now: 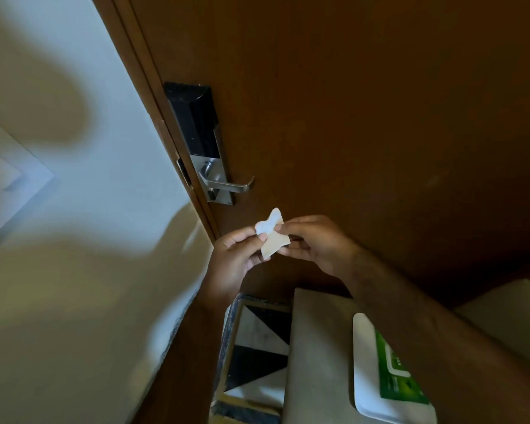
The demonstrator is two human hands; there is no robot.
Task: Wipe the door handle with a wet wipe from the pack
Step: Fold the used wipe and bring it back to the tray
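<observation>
**Wipe in hand, handle not yet touched**

Both hands hold a small, crumpled white wet wipe (271, 234) just below the brushed silver lever door handle (233, 185) on the brown wooden door (364, 117). The left hand (236, 258) pinches one edge between thumb and fingers; the right hand (314, 243) pinches the other, so both are clamped on the wipe. The white and green wipe pack (389, 371) lies on a pale surface (315, 347) below. The wipe seems to be getting unfolded. The next move likely calls for lifting it to the lever and wrapping it around.
</observation>
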